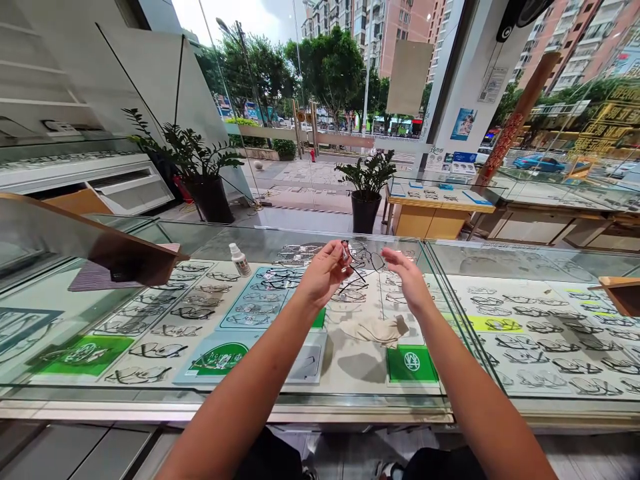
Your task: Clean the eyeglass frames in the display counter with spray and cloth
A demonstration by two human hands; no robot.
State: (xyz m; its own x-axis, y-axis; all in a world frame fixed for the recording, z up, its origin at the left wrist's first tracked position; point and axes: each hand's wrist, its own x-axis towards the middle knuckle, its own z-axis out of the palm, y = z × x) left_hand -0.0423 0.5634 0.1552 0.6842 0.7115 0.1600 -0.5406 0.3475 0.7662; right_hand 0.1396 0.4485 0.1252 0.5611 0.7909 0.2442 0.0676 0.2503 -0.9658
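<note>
My left hand (326, 273) is closed on a pair of dark-framed eyeglasses (369, 259), gripping them at their left side above the glass counter. One dark temple hangs down below the frame. Beside the right lens, my right hand (407, 279) has its fingers stretched out; whether the fingertips touch the rim I cannot tell. A crumpled beige cloth (370, 330) lies on the counter below both hands. To the left stands a small white spray bottle (240, 261) with a label.
Rows of eyeglasses (183, 312) fill the glass display case (360, 410) under and around my arms. A mirror-like brown panel (100, 243) juts in at the left, and a wooden piece (623, 293) at the right. Potted plants (367, 193) stand beyond the counter, before the glass front.
</note>
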